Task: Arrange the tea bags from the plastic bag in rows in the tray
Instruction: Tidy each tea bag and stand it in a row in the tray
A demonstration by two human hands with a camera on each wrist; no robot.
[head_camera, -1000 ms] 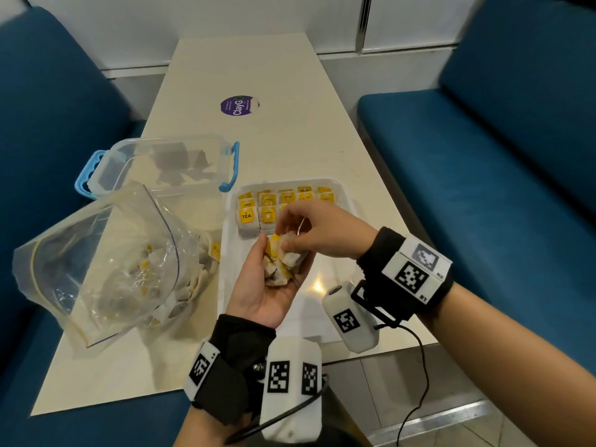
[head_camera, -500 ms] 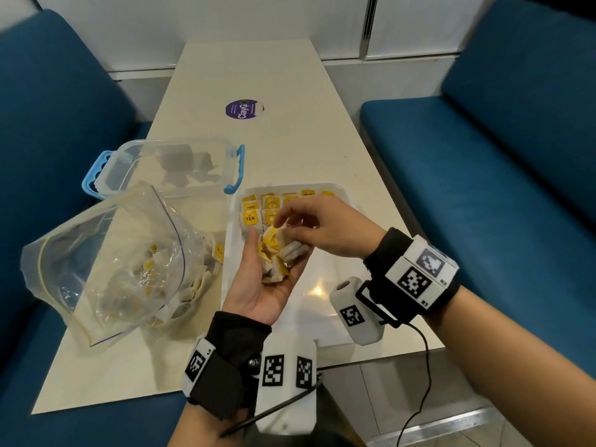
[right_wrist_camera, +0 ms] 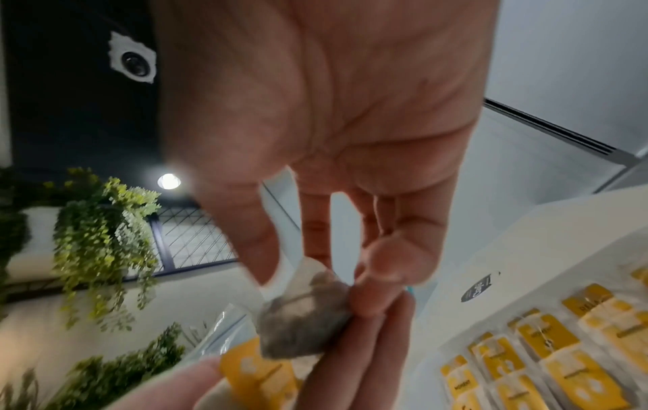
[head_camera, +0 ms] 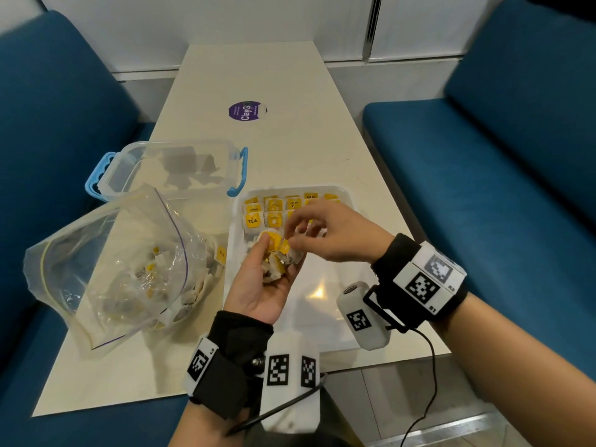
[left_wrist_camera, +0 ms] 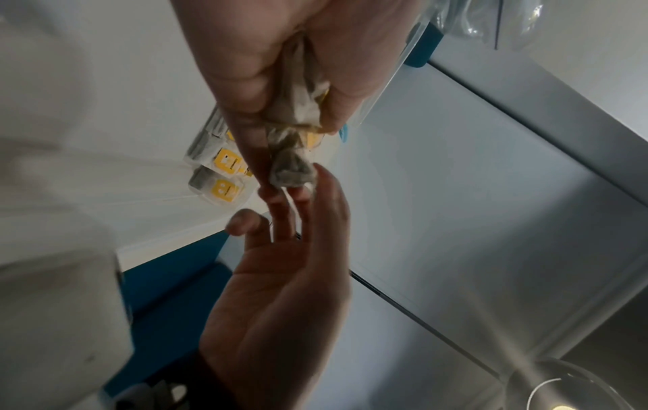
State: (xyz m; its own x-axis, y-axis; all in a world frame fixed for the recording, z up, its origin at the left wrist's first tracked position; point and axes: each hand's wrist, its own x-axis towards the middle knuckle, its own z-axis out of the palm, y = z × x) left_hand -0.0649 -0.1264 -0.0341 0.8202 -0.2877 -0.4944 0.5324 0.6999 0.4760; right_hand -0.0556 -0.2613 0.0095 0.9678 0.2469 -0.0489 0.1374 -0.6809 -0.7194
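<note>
Table [head_camera: 290, 150]: cream top, 1 round purple sticker [head_camera: 247, 111] at 12 o'clock, reads "ClayG"; smaller print illegible.

Plastic bag [head_camera: 106, 262]: clear zip bag at 9 o'clock of the tray, mouth open, loose tea bags inside, count not possible.

Clear box [head_camera: 174, 169]: 1, blue handles, at 11 o'clock of the tray.

Tray [head_camera: 322, 304]: white, 1, just right of the plastic bag. Tea bags in rows [head_camera: 274, 211] fill its 12 o'clock end, 3 rows visible; yellow tags read "TEA", "MOMENT", "RELAX". Full count hidden by the hands.

Left hand [head_camera: 261, 285]: palm up above the tray, fingers curled round a bunch of tea bags [head_camera: 274, 256], number unclear.

Right hand [head_camera: 332, 233]: at 1 o'clock of the left, thumb and fingertips narrowed, pinching 1 grey tea bag [right_wrist_camera: 301, 310] from the bunch.
</note>
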